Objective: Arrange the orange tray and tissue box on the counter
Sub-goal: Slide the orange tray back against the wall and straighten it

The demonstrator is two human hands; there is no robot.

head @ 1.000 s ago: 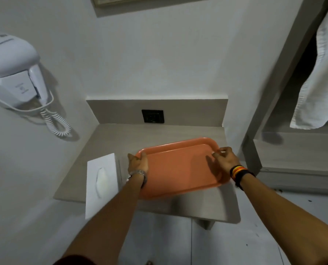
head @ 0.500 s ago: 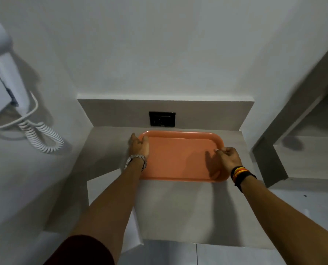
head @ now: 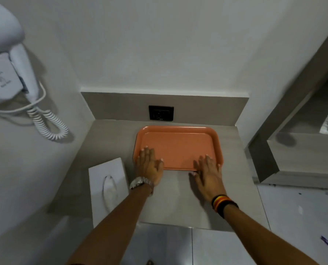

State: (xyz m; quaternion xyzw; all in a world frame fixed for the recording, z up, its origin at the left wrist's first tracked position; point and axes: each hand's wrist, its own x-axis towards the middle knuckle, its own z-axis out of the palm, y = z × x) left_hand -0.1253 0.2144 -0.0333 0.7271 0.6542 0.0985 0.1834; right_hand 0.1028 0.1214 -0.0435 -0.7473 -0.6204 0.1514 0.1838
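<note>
The orange tray lies flat on the grey counter in the middle of the frame, its far long edge close to the backsplash and just below the black wall socket. Both hands rest flat and spread over its near edge. The left hand covers the tray's near-left corner, fingers apart and pointing toward the wall, with a silver wristwatch on that wrist. The right hand lies with its fingertips on the near-right part of the tray and its palm on the bare counter, with striped wristbands on that wrist. Neither hand grips anything. The white tissue box sits at the lower left of the counter, just left of the left forearm and apart from the tray, reaching to the counter's front edge. A white wall-mounted hair dryer with a coiled cord hangs at the upper left of the frame.
</note>
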